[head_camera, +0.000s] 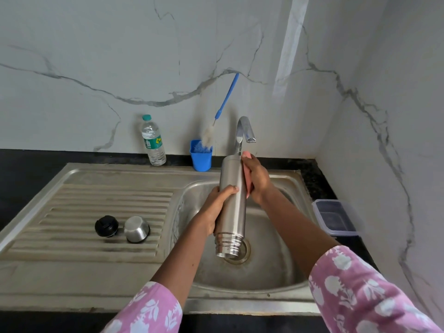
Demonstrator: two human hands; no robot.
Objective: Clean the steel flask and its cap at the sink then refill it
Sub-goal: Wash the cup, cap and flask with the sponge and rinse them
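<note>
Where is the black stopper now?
In the head view, the black stopper sits on the ribbed draining board, left of the basin, beside the steel cap.

**Q:** What covers the arms?

**A:** Two sleeves of the same fabric: left sleeve (149, 311) and right sleeve (360, 292). Base colour is mauve-pink. The print is white and floral, made up of leaf sprigs and rounded blossom heads, repeated over the whole cloth.

**Q:** What are the cut and the hem like?

**A:** The cut is loose and wide. Each sleeve ends in a plain hem short of the wrist, and the print runs right to the edge.

**Q:** What is below the hem?

**A:** The forearms are uncovered down to the left hand (216, 207) and right hand (257, 179). Both hands are bare. One short nail shows on the left hand.
</note>
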